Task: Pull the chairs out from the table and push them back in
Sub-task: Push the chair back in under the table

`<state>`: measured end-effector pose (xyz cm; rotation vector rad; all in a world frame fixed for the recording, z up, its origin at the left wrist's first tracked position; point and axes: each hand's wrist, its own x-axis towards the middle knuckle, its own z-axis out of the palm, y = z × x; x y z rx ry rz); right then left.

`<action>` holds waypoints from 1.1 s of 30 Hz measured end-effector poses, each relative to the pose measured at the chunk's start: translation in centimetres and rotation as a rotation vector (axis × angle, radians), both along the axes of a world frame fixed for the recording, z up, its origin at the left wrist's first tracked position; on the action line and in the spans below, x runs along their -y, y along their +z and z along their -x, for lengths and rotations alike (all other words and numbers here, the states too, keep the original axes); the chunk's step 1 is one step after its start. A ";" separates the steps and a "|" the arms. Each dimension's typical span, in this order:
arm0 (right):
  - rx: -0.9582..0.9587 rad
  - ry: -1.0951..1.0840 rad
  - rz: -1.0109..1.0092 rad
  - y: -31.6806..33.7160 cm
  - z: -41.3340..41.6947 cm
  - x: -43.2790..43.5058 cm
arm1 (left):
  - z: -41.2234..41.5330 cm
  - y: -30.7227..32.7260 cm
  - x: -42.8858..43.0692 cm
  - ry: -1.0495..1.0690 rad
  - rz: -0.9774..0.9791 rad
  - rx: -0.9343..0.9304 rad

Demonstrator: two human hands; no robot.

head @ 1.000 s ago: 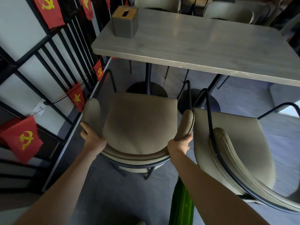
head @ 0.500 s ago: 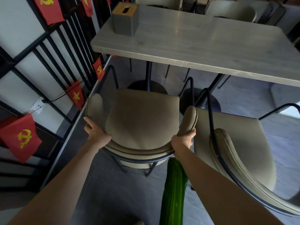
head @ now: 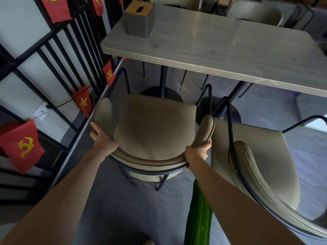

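A beige padded chair with a black metal frame stands in front of the grey table, its seat just short of the table edge. My left hand grips the left end of its curved backrest. My right hand grips the right end, at the armrest pad. A second beige chair stands to the right, pulled out from the table and touching the first chair's right side.
A grey tissue box sits on the table's far left corner. A black metal railing hung with red flags runs close along the left. More chairs stand behind the table. A green-clad leg shows below my right arm.
The chair has slid forward toward the table with both hands holding its backrest. The view has moved forward with it.
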<state>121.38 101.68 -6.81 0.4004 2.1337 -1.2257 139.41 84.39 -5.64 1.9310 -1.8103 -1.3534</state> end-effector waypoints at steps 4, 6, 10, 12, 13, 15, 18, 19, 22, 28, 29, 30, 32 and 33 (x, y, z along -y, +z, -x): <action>-0.002 0.006 0.012 0.0 0.0 0.1 | 0.1 0.4 0.1 -0.005 -0.006 -0.002; -0.004 0.009 0.010 0.0 0.0 0.0 | 0.1 0.4 0.1 -0.009 -0.010 -0.011; -0.021 0.022 -0.009 0.0 -0.1 0.0 | 0.2 0.3 -0.1 -0.022 -0.006 -0.026; -0.022 0.036 -0.020 0.0 -0.1 -0.1 | 0.3 0.3 -0.2 -0.032 -0.004 -0.003; -0.017 0.047 -0.024 0.3 -0.1 -0.2 | 0.2 0.2 -0.2 -0.039 -0.002 0.019; -0.021 0.104 -0.033 0.5 0.0 -0.6 | 0.2 -0.1 -0.1 -0.046 -0.001 0.081; -0.026 0.181 -0.002 0.7 0.3 -1.8 | 1.2 -0.3 -0.8 -0.106 0.036 0.288; -0.037 0.185 0.011 0.7 0.4 -2.4 | 1.8 -0.2 -1.5 -0.127 0.069 0.354; -0.090 0.161 0.018 1.1 1.3 -4.8 | 4.6 -0.2 -4.8 -0.190 0.214 0.367; -0.272 0.071 0.005 3.0 5.4 -12.3 | 13.9 0.7 -15.9 -0.597 0.328 0.068; -0.255 0.043 0.006 2.8 6.4 -13.8 | 15.4 1.1 -18.3 -0.637 0.296 0.003; -0.242 0.036 0.017 2.9 7.3 -15.3 | 16.8 1.4 -20.7 -0.665 0.257 -0.054; -0.259 0.066 0.035 3.1 8.8 -18.2 | 19.4 1.7 -25.5 -0.700 0.165 -0.125; -0.289 0.086 0.022 3.2 9.6 -19.7 | 20.6 1.7 -27.7 -0.708 0.117 -0.142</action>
